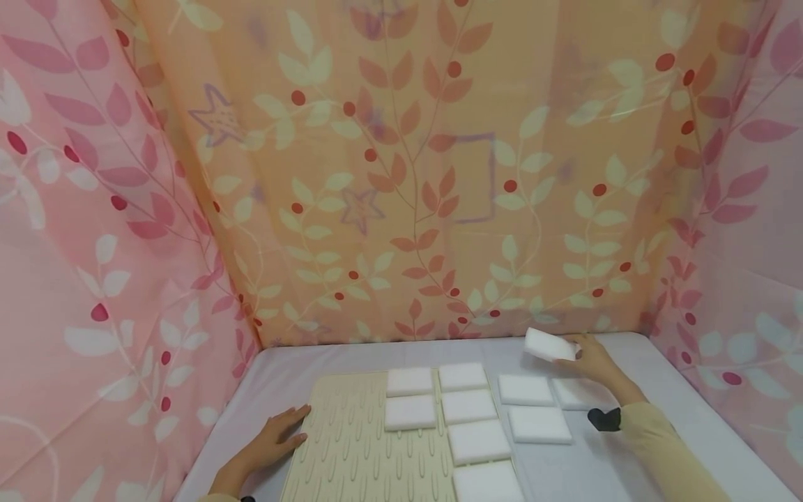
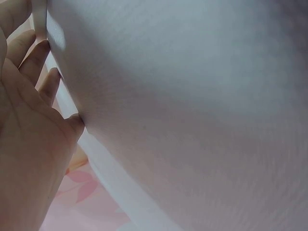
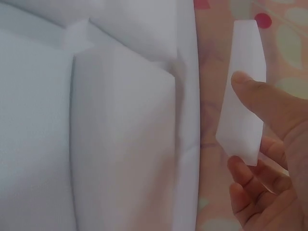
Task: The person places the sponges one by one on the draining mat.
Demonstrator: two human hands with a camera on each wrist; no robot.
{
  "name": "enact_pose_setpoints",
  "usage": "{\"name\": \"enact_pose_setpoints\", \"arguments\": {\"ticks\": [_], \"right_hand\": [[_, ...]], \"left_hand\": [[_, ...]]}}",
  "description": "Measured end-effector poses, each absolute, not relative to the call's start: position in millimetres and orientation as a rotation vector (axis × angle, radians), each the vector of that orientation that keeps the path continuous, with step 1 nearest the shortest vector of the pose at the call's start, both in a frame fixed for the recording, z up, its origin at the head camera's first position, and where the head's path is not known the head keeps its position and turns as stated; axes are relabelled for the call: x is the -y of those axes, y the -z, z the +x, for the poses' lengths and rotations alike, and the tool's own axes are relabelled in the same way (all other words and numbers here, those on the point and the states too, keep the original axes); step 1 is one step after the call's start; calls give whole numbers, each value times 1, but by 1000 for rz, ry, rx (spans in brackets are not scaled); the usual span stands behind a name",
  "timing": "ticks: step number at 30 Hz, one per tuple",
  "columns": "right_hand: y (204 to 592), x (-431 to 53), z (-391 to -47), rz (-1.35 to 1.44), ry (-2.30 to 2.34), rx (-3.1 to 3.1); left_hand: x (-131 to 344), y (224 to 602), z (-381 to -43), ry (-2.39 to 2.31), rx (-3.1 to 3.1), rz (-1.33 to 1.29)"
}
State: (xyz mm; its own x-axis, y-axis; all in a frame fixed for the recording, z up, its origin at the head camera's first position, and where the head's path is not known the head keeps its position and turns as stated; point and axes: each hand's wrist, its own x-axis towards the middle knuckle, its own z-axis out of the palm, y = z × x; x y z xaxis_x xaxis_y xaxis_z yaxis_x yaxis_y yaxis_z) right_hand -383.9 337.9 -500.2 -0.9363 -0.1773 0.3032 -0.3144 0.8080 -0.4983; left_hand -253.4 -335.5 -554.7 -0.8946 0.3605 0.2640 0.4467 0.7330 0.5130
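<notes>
At the back right, my right hand [image 1: 594,361] pinches a white sponge block [image 1: 547,346], holding it tilted above the table. In the right wrist view the thumb lies on one broad face of that sponge [image 3: 243,108], the fingers behind and below it. Three similar sponges [image 1: 539,424] lie on the table beneath and nearer. My left hand [image 1: 278,438] rests at the left edge of a beige ridged mat [image 1: 351,432], fingers extended. Its fingers [image 2: 36,62] are spread along a pale edge in the left wrist view. On the mat's right part, several sponges [image 1: 479,441] lie in two columns.
A white-covered table [image 1: 282,362] carries everything. Behind it hangs an orange leaf-patterned curtain [image 1: 401,209]; pink patterned curtains [image 1: 125,279] close in both sides. A dark strap piece [image 1: 605,420] sits at the right wrist.
</notes>
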Motion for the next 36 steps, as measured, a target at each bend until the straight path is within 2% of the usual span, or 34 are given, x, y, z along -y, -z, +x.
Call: {"name": "enact_pose_setpoints", "arguments": {"ticks": [36], "right_hand": [[484, -294, -362, 646, -795, 2697]], "left_hand": [[339, 563, -257, 875, 2755, -666]]}}
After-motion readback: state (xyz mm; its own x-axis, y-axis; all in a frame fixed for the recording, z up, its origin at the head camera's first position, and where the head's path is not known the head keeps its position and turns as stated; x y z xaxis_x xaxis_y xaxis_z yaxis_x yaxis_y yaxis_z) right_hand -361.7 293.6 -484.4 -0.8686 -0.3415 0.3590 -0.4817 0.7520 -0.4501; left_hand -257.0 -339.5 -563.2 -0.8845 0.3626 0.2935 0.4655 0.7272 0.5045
